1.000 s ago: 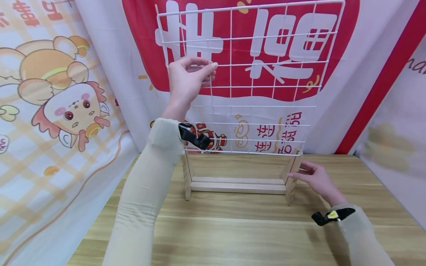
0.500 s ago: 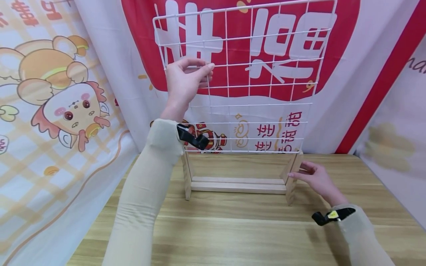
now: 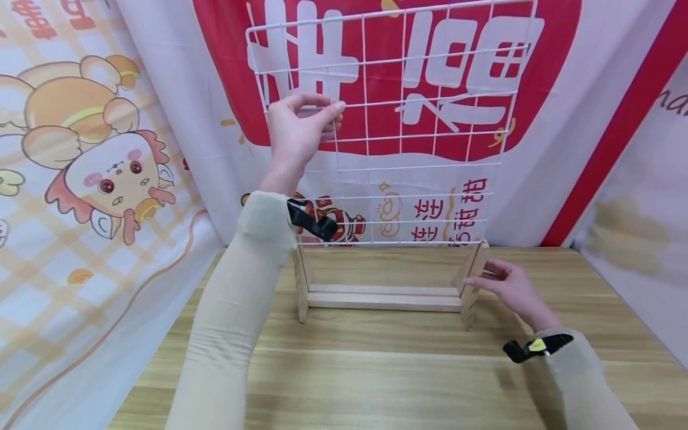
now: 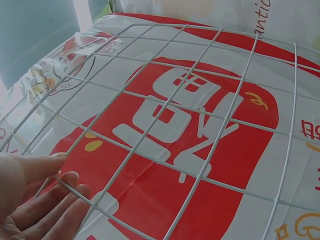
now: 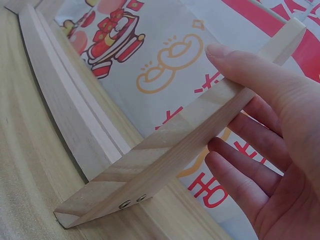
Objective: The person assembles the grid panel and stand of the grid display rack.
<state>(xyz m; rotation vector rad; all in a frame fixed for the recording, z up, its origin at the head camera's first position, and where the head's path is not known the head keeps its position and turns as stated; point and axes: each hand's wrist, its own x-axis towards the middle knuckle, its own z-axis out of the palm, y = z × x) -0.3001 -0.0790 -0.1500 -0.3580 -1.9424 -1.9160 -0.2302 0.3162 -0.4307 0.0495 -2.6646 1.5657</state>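
Observation:
A white wire grid panel (image 3: pixel 366 104) stands on edge, its lower edge at the tops of a pale wooden stand (image 3: pixel 384 301). My left hand (image 3: pixel 298 124) pinches a wire on the panel's left part between thumb and fingers. In the left wrist view, the thumb and fingers of that hand (image 4: pixel 37 200) close round a bar of the mesh. Low on the right, my right hand (image 3: pixel 510 291) holds the stand's right upright (image 5: pixel 165 150). The right wrist view shows the thumb over one edge of it and the fingers behind; two screw heads (image 5: pixel 132 201) show near its foot.
The stand sits on a wood-grain tabletop (image 3: pixel 365 382). Behind it hangs a white cloth with a red printed patch (image 3: pixel 387 134). A cartoon-printed cloth (image 3: pixel 107 179) borders the left side, a pale one (image 3: pixel 639 251) the right.
The panel's right side has shifted left, and its lower right corner sits slightly higher at the upright's top. Both hands keep their holds; the stand stays in place.

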